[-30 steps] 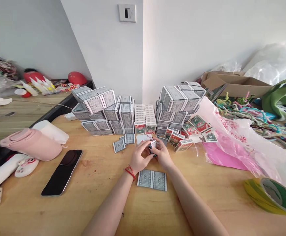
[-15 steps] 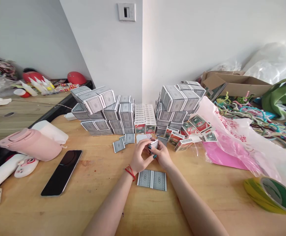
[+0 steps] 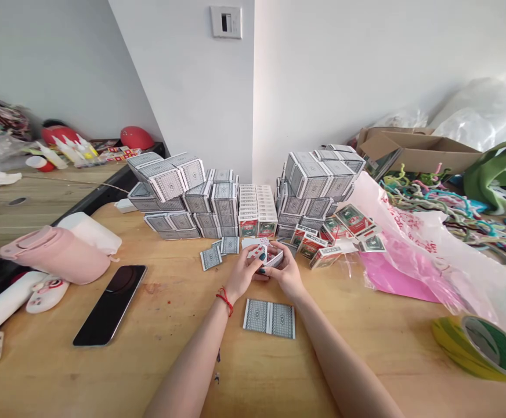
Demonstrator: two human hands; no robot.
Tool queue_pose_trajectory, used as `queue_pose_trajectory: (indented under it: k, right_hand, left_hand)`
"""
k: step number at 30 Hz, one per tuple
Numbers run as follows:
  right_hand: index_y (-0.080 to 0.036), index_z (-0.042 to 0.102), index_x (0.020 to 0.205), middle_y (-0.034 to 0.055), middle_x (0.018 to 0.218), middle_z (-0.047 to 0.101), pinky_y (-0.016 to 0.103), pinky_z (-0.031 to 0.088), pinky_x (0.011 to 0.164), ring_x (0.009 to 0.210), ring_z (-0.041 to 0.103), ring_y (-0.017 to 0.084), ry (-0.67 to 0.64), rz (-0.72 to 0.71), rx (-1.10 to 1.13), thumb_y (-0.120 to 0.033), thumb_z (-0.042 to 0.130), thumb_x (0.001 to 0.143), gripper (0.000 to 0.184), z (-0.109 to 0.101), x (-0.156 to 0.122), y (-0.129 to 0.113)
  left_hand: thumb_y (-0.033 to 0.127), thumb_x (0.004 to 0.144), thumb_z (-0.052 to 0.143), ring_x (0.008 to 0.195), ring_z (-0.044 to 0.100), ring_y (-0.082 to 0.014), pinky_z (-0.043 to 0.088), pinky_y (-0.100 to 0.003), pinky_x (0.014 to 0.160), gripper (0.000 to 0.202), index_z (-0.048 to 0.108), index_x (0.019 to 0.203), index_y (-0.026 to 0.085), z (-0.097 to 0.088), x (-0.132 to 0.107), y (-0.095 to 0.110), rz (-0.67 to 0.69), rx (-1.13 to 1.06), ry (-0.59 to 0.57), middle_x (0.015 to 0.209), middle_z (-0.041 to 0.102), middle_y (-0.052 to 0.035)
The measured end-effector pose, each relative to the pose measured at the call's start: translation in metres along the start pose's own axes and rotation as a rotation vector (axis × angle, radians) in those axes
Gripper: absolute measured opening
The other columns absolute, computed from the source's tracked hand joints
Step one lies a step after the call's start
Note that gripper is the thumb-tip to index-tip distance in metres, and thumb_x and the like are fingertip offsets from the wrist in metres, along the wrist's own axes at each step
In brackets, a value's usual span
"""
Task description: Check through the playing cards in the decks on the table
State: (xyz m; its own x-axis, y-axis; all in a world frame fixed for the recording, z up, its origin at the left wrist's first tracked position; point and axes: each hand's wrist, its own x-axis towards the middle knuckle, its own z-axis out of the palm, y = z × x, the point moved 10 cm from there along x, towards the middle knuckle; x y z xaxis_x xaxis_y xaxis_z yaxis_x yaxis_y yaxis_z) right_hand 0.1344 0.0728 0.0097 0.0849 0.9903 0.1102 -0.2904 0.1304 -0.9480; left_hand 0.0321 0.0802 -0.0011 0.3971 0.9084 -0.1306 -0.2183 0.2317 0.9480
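My left hand and my right hand meet over the wooden table, both closed round a small stack of playing cards held face up between them. A red string circles my left wrist. Two card piles lie face down side by side just in front of my hands. A few loose face-down cards rest to the left of my fingers. Behind stand stacks of grey-backed card packs on the left and more packs on the right, with a row of red and green boxes between.
A black phone, a pink bottle and white items lie at left. Loose red and green card boxes and a pink plastic bag spread at right. A tape roll sits near the right edge; a cardboard box stands behind.
My hands have shifted slightly away from me and tipped the held cards so their faces now show; my left wrist turned outward. Nothing else on the table moved.
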Motion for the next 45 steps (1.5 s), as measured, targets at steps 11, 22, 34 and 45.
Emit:
queue_pose_trajectory:
  k: [11,22,34,45]
  right_hand:
    - [-0.027,0.047,0.112,0.0047,0.111,0.052,0.035,0.048,0.080,0.096,0.055,0.020,-0.048,-0.022,-0.146,-0.013,0.073,0.051,0.068,0.005,-0.003,0.001]
    - [-0.023,0.047,0.110,0.0070,0.106,0.058,0.040,0.048,0.084,0.091,0.059,0.021,0.105,0.046,-0.046,-0.022,0.078,0.051,0.067,-0.011,0.002,0.013]
    - [-0.019,0.058,0.107,0.0088,0.109,0.063,0.040,0.043,0.092,0.101,0.058,0.022,0.129,0.107,0.110,-0.032,0.072,0.061,0.050,-0.018,0.003,0.015]
    - [-0.025,0.055,0.112,0.0068,0.117,0.058,0.039,0.042,0.091,0.106,0.053,0.023,0.046,0.053,0.105,-0.030,0.071,0.063,0.051,-0.009,0.001,0.004]
  left_hand:
    - [0.028,0.069,0.067,0.097,0.059,-0.0207,0.051,-0.034,0.077,0.053,0.044,0.117,0.021,0.003,-0.003,-0.004,-0.111,-0.104,-0.189,0.112,0.058,-0.0108]
    - [0.022,0.063,0.070,0.107,0.055,-0.0218,0.044,-0.037,0.090,0.056,0.049,0.114,0.017,-0.018,0.007,-0.002,0.000,-0.086,0.013,0.110,0.061,-0.0108]
    - [0.021,0.064,0.070,0.106,0.056,-0.0197,0.037,-0.041,0.100,0.048,0.056,0.110,0.016,-0.010,0.008,0.000,0.034,0.085,-0.040,0.116,0.059,-0.0096]
    - [0.015,0.056,0.075,0.106,0.056,-0.0235,0.045,-0.041,0.093,0.062,0.054,0.114,0.015,-0.003,0.009,-0.005,0.070,0.108,-0.070,0.120,0.055,-0.0129]
